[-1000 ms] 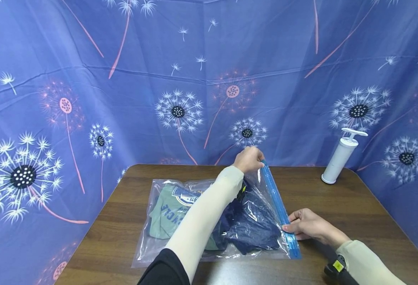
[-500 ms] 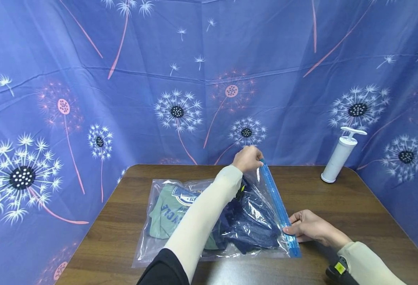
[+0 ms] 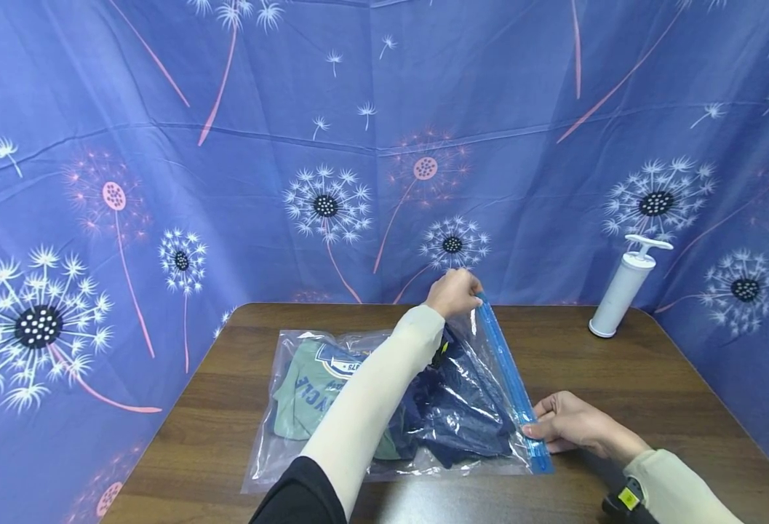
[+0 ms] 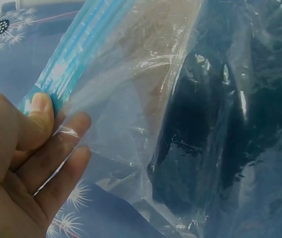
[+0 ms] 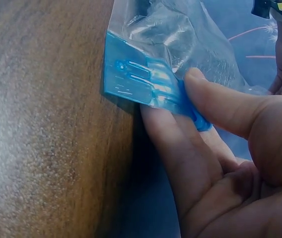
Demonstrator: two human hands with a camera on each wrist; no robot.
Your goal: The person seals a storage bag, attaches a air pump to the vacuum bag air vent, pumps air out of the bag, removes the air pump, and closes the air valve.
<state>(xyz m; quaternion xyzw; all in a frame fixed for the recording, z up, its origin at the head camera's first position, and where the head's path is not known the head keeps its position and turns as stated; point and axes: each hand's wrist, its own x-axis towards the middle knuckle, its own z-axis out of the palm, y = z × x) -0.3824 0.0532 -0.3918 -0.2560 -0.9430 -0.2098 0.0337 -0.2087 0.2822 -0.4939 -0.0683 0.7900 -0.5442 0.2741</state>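
Observation:
A clear plastic storage bag (image 3: pixel 263 458) lies flat on the table, with a blue zip strip (image 3: pixel 505 356) along its right end. Inside are a folded green garment (image 3: pixel 305 397) with printed lettering and a dark navy garment (image 3: pixel 463 415). My left hand (image 3: pixel 454 292) pinches the strip's far corner between thumb and fingers; the left wrist view shows the thumb (image 4: pixel 41 111) pressed on the blue edge. Close to the near end, my right hand (image 3: pixel 580 426) pinches the strip. In the right wrist view a darker blue piece (image 5: pixel 199 119) shows under that thumb.
A white hand pump (image 3: pixel 622 295) stands at the table's back right, its handle up. The brown wooden table (image 3: pixel 181 444) backs onto a blue dandelion-print cloth (image 3: pixel 260 182), which also hangs at both sides. My left forearm crosses over the bag.
My right hand has slid a little along the strip toward its near end. The left hand stays at the far corner, and the bag lies as before.

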